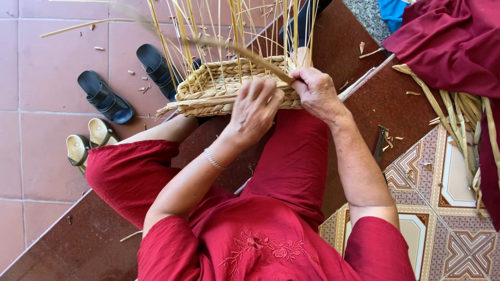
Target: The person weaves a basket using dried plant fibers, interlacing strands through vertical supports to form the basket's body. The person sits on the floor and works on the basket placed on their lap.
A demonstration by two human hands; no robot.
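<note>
A half-woven basket (229,86) rests on the person's knees at the step's edge, its thin upright stakes (208,31) fanning up and outward. The left hand (253,112) presses curled fingers on the near rim, while the right hand (315,92) pinches a flat strand (245,52) there. Black sandals (130,83) lie on the tiled floor (41,67) beyond.

The basket (219,88) is woven from dry, straw-coloured plant fibre; its braided rows look coarse and matt. The upright stakes (208,31) are thin, smooth, pale stems. The strand (245,54) pinched in the right hand (315,93) is flat, dull fibre. The bundle of reeds (463,119) looks dry and fibrous. The sandals (107,99) are matt black rubber or plastic. The floor tiles (47,67) are smooth with a low sheen.
</note>
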